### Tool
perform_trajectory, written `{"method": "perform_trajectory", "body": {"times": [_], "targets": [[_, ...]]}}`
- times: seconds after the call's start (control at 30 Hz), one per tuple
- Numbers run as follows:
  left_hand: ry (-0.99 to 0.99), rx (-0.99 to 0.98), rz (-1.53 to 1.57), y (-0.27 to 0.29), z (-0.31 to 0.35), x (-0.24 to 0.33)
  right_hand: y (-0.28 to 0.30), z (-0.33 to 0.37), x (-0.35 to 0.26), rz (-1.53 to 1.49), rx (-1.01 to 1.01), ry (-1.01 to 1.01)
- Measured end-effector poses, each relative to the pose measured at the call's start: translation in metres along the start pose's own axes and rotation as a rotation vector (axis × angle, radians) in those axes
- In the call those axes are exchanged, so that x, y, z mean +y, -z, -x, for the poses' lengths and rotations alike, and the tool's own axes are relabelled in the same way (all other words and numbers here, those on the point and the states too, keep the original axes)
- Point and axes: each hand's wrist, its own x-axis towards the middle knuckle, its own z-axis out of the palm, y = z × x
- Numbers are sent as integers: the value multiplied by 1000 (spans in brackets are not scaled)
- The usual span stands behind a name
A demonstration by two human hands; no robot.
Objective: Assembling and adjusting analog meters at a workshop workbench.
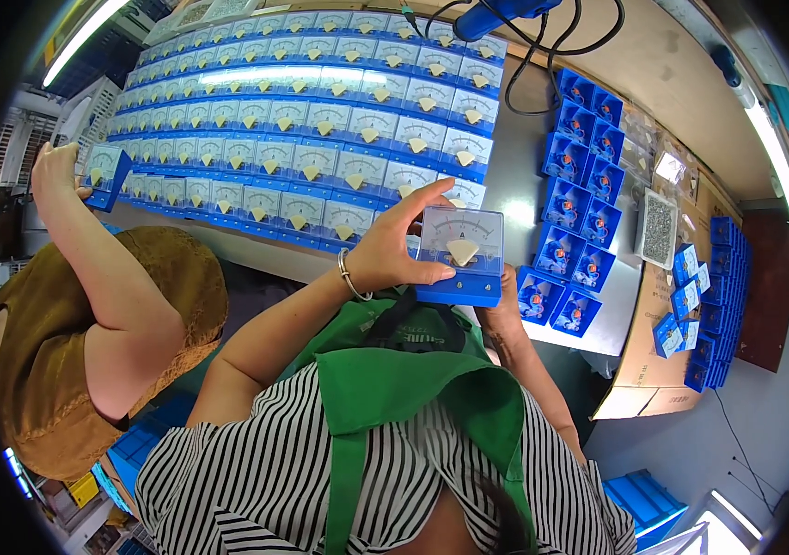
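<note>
An analog meter (462, 242) with a clear front, white dial, pale yellow fan-shaped piece and blue base is held up in front of my apron. My left hand (387, 248) grips its left side, thumb across the lower front and index finger stretched along the top. On the other side, my right hand (502, 310) holds the meter from behind and below; most of its fingers are hidden by the meter. Just beyond stand long rows of similar meters (325, 125) on the table.
Open blue housings (568, 205) with parts inside stand in two columns at right. Past them are a tray of small metal parts (658, 229) and stacked blue boxes (722, 296). A blue tool (496, 17) with black cables hangs above. At left, a co-worker's hand (57, 176) holds another meter (104, 174).
</note>
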Motion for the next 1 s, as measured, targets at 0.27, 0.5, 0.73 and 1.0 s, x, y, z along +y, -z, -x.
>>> {"method": "perform_trajectory", "body": {"times": [0.27,0.5,0.73,1.0], "targets": [[-3,-4,9,2,1,-3,-7,0,0,-23,36,-17],[-9,-23,7,3,-7,-3,4,-3,-7,15,74,-23],[-206,101,-273,0,-22,-43,25,-18,-42,-135,22,-214],[-304,57,-786,11,-24,-76,91,-154,-67,1090,368,349]]}}
